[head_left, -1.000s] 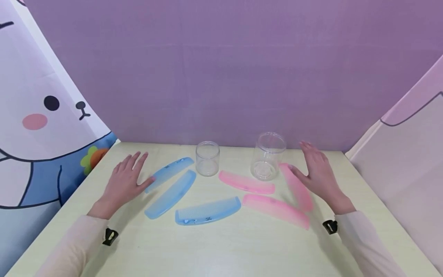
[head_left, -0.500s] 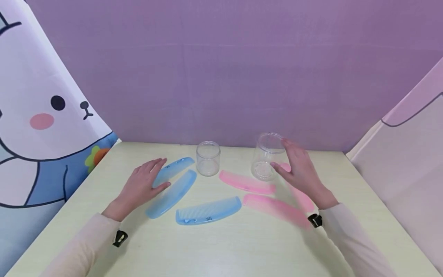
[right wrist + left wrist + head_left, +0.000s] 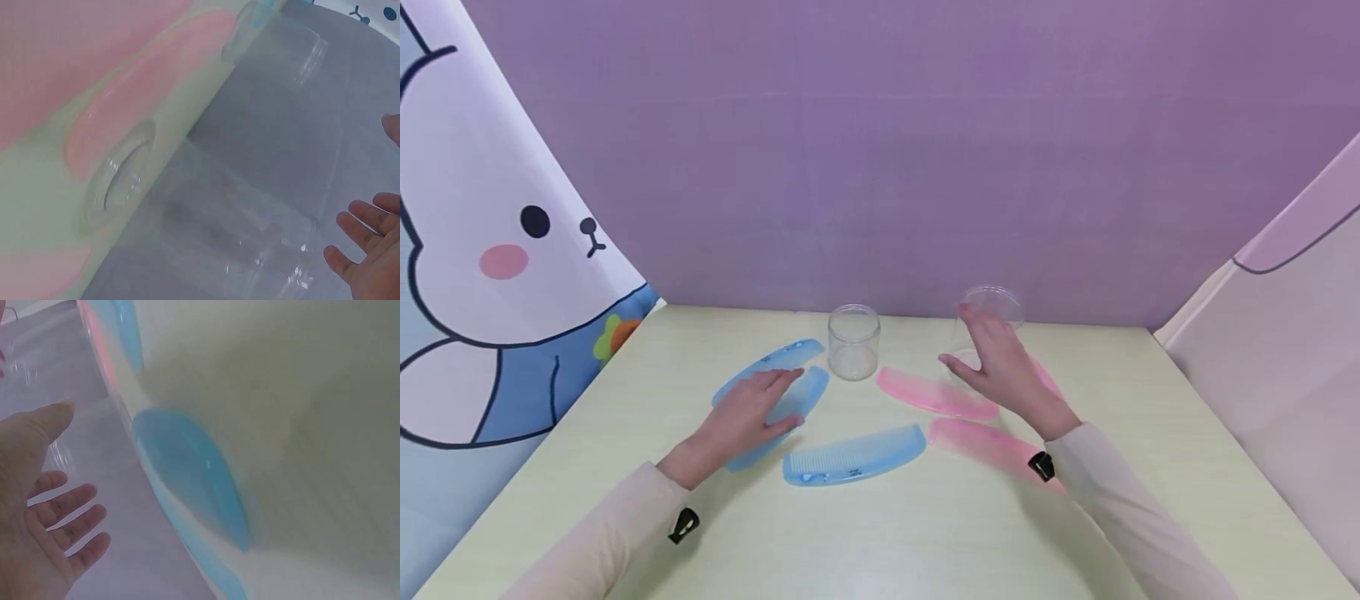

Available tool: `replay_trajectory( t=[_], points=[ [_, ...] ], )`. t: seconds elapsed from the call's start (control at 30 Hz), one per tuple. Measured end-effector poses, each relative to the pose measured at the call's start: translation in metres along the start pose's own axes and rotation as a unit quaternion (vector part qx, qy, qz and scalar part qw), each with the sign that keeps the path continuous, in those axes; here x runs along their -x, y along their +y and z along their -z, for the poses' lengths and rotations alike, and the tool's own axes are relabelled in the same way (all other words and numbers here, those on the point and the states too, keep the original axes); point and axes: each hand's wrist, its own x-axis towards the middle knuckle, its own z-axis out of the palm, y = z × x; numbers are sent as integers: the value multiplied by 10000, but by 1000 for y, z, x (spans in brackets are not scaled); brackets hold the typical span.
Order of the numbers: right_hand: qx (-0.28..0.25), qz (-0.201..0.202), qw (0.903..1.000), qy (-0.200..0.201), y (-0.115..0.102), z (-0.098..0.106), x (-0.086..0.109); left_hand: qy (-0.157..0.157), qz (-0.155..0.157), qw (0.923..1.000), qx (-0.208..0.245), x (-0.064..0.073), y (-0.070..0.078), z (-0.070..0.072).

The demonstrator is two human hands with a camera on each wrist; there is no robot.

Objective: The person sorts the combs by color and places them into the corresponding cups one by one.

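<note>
My left hand (image 3: 741, 421) hovers above the blue combs at the left, fingers extended and holding nothing. Partly beneath it lie a far blue comb (image 3: 786, 357) and a middle blue comb (image 3: 811, 388); a near blue comb (image 3: 853, 458) lies to its right. My right hand (image 3: 1007, 367) is in the air in front of the tall clear jar (image 3: 996, 300), hiding part of it, its fingers likewise extended. Around that hand lie a pink comb (image 3: 936, 394), a nearer pink comb (image 3: 981, 442), and a third pink comb (image 3: 1047, 377), mostly covered by the hand.
A shorter clear jar (image 3: 853, 342) stands upright between the blue and pink combs. Everything lies on a pale table (image 3: 880, 542). A purple backdrop (image 3: 880, 167) rises behind its far edge, with a cartoon-print cloth (image 3: 467, 208) at the left.
Both hands have moved inward: the left one rightward over the blue combs, the right one leftward in front of the tall jar. Combs and jars stay in place.
</note>
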Motion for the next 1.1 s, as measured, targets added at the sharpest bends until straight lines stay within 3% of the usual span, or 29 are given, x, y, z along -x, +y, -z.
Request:
replay_trajectory(
  t=[0.27,0.53,0.77,1.1],
  points=[
    [-44,188,9998,110,-2,-22,-11,-225,-254,9992,199,2,18,-7],
    [-235,-128,9989,-373,-5,-43,-21,-471,-501,9970,343,3,35,-10],
    [-476,-414,9946,-827,-4,-66,-31,-917,-469,9927,629,4,45,-12],
    [-1216,-837,9808,-1273,-8,-96,-46,-986,-644,9907,680,8,47,-14]
  ],
)
